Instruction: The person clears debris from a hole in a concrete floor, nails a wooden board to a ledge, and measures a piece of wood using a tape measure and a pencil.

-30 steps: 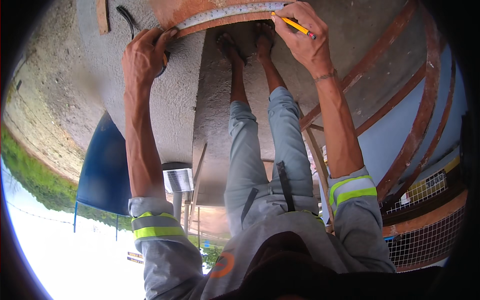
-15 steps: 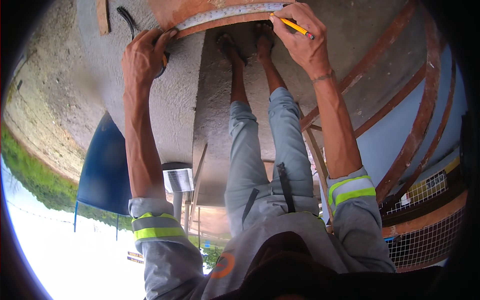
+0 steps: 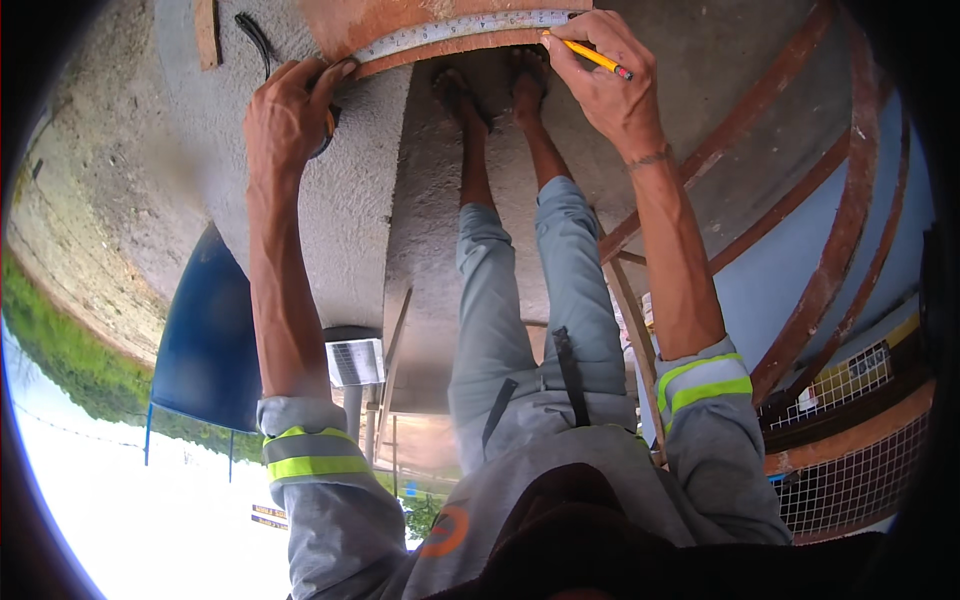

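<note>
A reddish-brown wooden board [image 3: 400, 22] lies at the top of the view, with a pale measuring tape blade [image 3: 450, 32] stretched along its edge. My left hand [image 3: 287, 112] is closed around the tape measure's case [image 3: 327, 133], which shows only as a dark and orange rim under the palm; its thumb points at the blade's left end. At the blade's right end, my right hand [image 3: 615, 85] pinches a yellow pencil [image 3: 592, 56]. The pencil's tip is at the board's edge beside the tape, and its red end points away to the right.
Rough grey concrete [image 3: 345, 190] lies under my left arm, with a black cable [image 3: 253, 40] and a thin wood strip [image 3: 206, 35] near the top. Reddish beams [image 3: 765, 95] cross at right. A blue panel-like object [image 3: 208, 335] stands at left. My bare feet [image 3: 528, 75] are below the board.
Almost nothing differs. The board, the tape and both hands sit very slightly lower in the view, and the pencil keeps its place at the board's edge.
</note>
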`<action>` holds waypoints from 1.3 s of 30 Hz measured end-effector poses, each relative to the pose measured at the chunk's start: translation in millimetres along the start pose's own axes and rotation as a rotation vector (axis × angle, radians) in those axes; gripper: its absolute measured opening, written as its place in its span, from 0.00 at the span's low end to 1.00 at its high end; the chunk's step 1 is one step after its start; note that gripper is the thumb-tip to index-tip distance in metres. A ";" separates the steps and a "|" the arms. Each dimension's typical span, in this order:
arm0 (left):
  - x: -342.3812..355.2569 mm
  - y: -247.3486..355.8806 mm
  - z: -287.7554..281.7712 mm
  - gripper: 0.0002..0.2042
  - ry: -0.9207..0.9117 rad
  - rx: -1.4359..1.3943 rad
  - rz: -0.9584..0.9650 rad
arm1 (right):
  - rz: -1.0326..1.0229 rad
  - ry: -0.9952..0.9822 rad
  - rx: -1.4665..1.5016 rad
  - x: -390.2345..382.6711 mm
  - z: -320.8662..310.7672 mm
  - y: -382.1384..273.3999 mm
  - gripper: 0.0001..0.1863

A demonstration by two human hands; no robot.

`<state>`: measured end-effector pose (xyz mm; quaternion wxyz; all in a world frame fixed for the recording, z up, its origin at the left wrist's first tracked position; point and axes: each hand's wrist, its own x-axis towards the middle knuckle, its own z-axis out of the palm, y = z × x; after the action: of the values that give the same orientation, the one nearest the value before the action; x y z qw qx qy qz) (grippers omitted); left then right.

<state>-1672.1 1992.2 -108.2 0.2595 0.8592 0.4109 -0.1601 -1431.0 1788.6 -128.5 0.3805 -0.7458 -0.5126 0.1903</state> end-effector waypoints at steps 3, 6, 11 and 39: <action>0.7 -3.6 2.3 0.17 0.008 -0.008 0.012 | 0.230 -0.035 0.052 3.3 -8.0 -13.2 0.06; 0.5 -6.7 3.8 0.18 0.019 -0.004 0.024 | 0.441 0.047 0.117 2.6 -16.6 -11.7 0.06; 0.9 -5.2 3.0 0.19 0.028 0.003 0.033 | 0.575 0.151 0.071 1.1 -13.1 4.4 0.08; 7.5 3.7 -2.7 0.23 -0.005 0.044 0.027 | 0.647 0.165 0.112 3.0 -5.2 -4.6 0.05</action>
<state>-1664.5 1996.5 -108.5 0.2439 0.8696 0.3951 -0.1676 -1429.2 1790.2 -121.4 0.3809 -0.8607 -0.2056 0.2681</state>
